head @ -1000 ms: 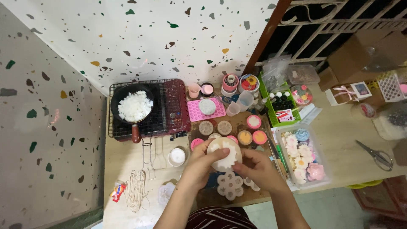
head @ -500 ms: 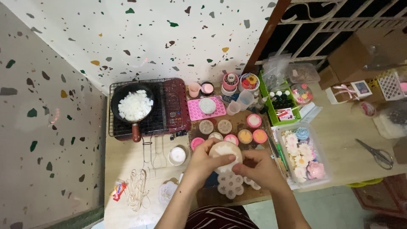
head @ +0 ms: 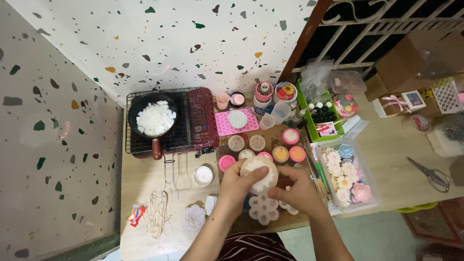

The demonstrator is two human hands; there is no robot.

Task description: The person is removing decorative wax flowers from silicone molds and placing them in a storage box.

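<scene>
Both my hands hold a round beige mould point(head: 259, 172) with a white flower shape in it, just above the table's front edge. My left hand point(head: 235, 186) grips its left side, thumb on top. My right hand point(head: 298, 190) pinches its lower right edge. Under the hands lies a white flower-shaped mould point(head: 263, 210). Behind them stand several small round moulds, beige point(head: 236, 142) and pink point(head: 290, 136), and a pink tray point(head: 227, 123) with a white disc on it.
A black pan of white wax chunks point(head: 154, 117) sits on a red portable stove point(head: 200, 121) at the back left. A clear box of finished flower pieces point(head: 345, 171) stands right of my hands. Scissors point(head: 431, 175) lie far right. Wicks point(head: 157, 214) lie at front left.
The round mould has tilted and turned slightly in my hands, which stay in about the same place over the table's front edge.
</scene>
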